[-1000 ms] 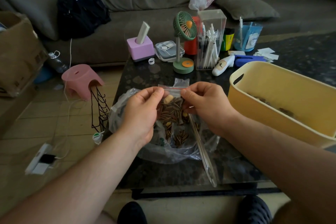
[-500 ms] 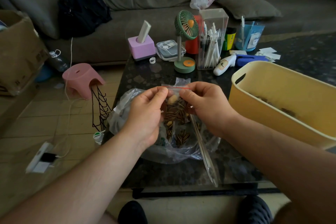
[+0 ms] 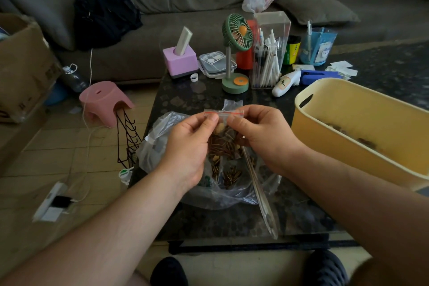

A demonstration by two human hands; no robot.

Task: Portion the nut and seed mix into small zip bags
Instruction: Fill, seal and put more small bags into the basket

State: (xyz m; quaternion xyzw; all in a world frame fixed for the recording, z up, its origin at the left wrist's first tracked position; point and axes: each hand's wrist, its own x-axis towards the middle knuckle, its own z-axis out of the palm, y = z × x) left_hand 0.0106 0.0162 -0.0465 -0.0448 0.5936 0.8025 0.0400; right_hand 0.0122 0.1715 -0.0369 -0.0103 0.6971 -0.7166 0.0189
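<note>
A small clear zip bag [image 3: 224,139] with a red seal strip is filled with striped seeds and pale nuts. It hangs upright above the table. My left hand [image 3: 188,146] pinches its top left part and my right hand [image 3: 262,137] pinches its top right part, thumbs close together just under the seal. Below it lies a large crumpled clear plastic bag [image 3: 162,146] holding the loose nut and seed mix [image 3: 229,175]. My hands hide part of the small bag's sides.
A yellow plastic bin [image 3: 343,132] with a few filled bags inside stands at the right. Behind stand a green desk fan [image 3: 235,53], a clear pen holder [image 3: 269,53], a pink box [image 3: 180,60] and a white bottle [image 3: 286,82]. A long flat clear sleeve [image 3: 262,197] lies on the dark table [image 3: 185,95].
Both hands have shifted a little along the small bag's top, with the thumbs now nearer each other under the red seal strip. The bag stays above the big bag.
</note>
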